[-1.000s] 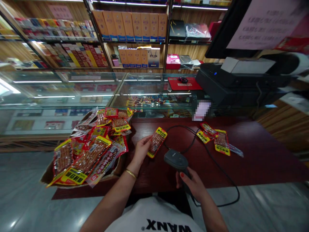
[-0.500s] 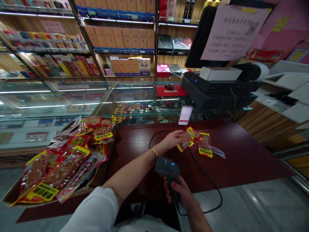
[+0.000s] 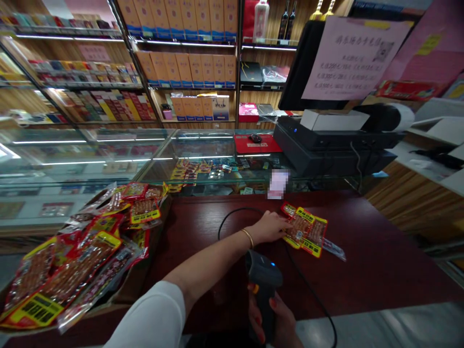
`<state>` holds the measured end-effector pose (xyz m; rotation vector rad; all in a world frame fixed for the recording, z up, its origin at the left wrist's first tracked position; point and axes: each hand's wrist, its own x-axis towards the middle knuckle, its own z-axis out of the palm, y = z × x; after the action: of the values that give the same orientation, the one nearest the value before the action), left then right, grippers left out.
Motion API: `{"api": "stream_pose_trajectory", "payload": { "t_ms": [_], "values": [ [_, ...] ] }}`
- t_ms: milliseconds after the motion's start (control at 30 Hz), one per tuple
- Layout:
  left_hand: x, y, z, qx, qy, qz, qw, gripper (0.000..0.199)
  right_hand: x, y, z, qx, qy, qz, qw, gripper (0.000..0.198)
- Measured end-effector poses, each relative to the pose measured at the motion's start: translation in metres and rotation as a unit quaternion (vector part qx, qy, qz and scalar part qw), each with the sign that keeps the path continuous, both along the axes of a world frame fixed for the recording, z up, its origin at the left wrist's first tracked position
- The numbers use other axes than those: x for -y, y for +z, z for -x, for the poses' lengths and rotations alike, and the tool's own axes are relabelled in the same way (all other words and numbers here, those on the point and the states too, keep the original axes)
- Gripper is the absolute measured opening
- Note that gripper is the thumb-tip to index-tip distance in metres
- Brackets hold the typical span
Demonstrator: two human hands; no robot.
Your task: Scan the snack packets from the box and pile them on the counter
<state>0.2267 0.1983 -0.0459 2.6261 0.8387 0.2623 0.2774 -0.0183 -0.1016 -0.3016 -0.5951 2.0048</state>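
Observation:
My right hand [image 3: 277, 314] is wrapped round the handle of a dark barcode scanner [image 3: 264, 273], whose blue light is on. Its black cable curves over the dark red counter. My left hand [image 3: 273, 226], with a gold bangle at the wrist, holds the left edge of a red and yellow sausage-stick snack packet [image 3: 301, 226]. That packet overlaps a second snack packet [image 3: 318, 232]; a thin clear wrapper [image 3: 334, 249] pokes out to the right. At the left, a cardboard box [image 3: 126, 295] is heaped with similar packets [image 3: 83, 263].
A glass display case [image 3: 203, 145] stands behind the counter [image 3: 362, 261]. A monitor [image 3: 300, 67] with a paper notice [image 3: 357, 58] rises at the back right, above a black cash drawer [image 3: 337, 152]. A small pale card, partly blurred [image 3: 277, 186], stands at the counter's back edge.
My left hand has moved the packet right, onto the other packet. My right hand, with the scanner, has come slightly lower and right in view. The camera view has shifted a little.

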Motion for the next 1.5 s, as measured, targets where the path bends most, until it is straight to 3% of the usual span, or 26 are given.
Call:
{"api": "stream_pose_trajectory", "payload": {
  "t_ms": [133, 200, 267, 400, 500, 600, 733, 800, 1100, 1367, 1500],
  "values": [
    [0.005, 0.003, 0.007, 0.134, 0.017, 0.071, 0.988, 0.046, 0.000, 0.000, -0.001, 0.005, 0.013, 0.007, 1.000, 0.048],
    [0.013, 0.006, 0.030, 0.226, 0.078, 0.117, 0.964, 0.047, -0.001, 0.001, -0.001, 0.017, 0.014, 0.009, 1.000, 0.049],
    [0.031, 0.008, 0.063, 0.304, 0.182, 0.164, 0.921, 0.045, -0.001, 0.003, 0.001, 0.035, 0.009, 0.008, 0.999, 0.050],
    [0.098, 0.004, 0.135, 0.392, 0.375, 0.167, 0.823, 0.040, 0.001, 0.003, 0.006, 0.123, -0.062, 0.023, 0.990, 0.055],
    [0.159, -0.005, 0.176, 0.394, 0.435, 0.134, 0.799, 0.039, 0.005, -0.001, 0.008, 0.214, -0.117, 0.052, 0.968, 0.053],
    [0.204, -0.014, 0.206, 0.376, 0.446, 0.126, 0.802, 0.036, 0.011, -0.006, 0.010, 0.269, -0.130, 0.069, 0.952, 0.057],
    [0.230, -0.018, 0.234, 0.355, 0.381, 0.142, 0.842, 0.038, 0.017, -0.003, 0.019, 0.300, -0.189, 0.104, 0.929, 0.042],
    [0.233, -0.016, 0.241, 0.359, 0.348, 0.153, 0.852, 0.040, 0.019, 0.000, 0.023, 0.318, -0.201, 0.107, 0.920, 0.039],
    [0.227, -0.016, 0.248, 0.408, 0.308, 0.173, 0.842, 0.036, 0.018, 0.013, 0.033, 0.451, -0.191, 0.069, 0.869, 0.052],
    [0.228, -0.013, 0.246, 0.390, 0.293, 0.149, 0.860, 0.030, 0.015, 0.029, 0.044, 0.446, -0.192, 0.028, 0.874, 0.061],
    [0.249, 0.001, 0.250, 0.397, 0.246, 0.053, 0.883, 0.032, 0.013, 0.028, 0.040, 0.444, -0.183, 0.010, 0.877, 0.067]
  ]
}}
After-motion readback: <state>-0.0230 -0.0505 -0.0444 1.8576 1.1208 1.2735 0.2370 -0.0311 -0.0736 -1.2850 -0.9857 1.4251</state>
